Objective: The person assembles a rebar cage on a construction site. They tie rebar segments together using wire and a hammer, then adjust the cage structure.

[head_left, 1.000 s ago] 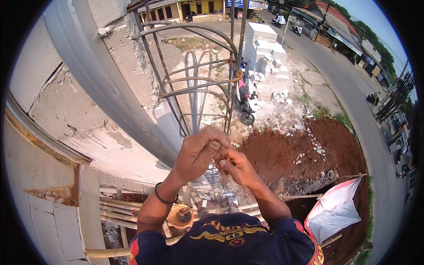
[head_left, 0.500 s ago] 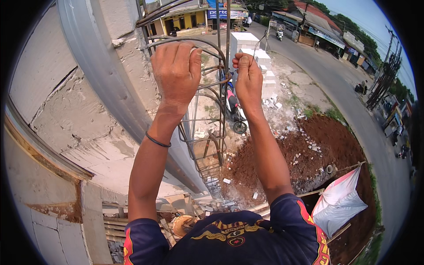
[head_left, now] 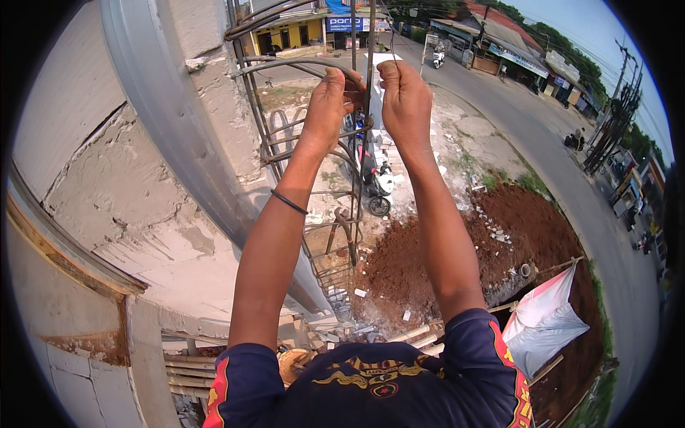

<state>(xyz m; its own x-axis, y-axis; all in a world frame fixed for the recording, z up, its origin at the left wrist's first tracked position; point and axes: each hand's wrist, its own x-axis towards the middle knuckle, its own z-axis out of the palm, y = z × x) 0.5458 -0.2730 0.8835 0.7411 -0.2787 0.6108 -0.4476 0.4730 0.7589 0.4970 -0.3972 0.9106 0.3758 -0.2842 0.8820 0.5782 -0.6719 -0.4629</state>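
A rebar cage [head_left: 370, 43] of upright steel bars and bent stirrups rises in front of me beside the wall. My right hand [head_left: 408, 103], just right of the outer upright bar, is closed in a pinch on a thin tie wire [head_left: 392, 39] that sticks up above the fingers. Left of that bar is my left hand [head_left: 328, 107], its fingers curled in under the upper stirrup [head_left: 296, 63]. Whatever its fingertips hold is hidden. Lower down on the cage hangs a rusty tool with two handles, apparently pincers [head_left: 342, 215].
A block wall [head_left: 171, 242] and a grey metal channel [head_left: 168, 93] stand close on my left. Far below are a parked motorcycle [head_left: 378, 187], white blocks, a reddish soil heap [head_left: 499, 246] and a pale sheet [head_left: 546, 317]. A road [head_left: 528, 125] curves along the right.
My left hand has moved right from the stirrup's top, turning so its fingers reach toward the outer upright bar. My right hand has risen slightly with the wire.
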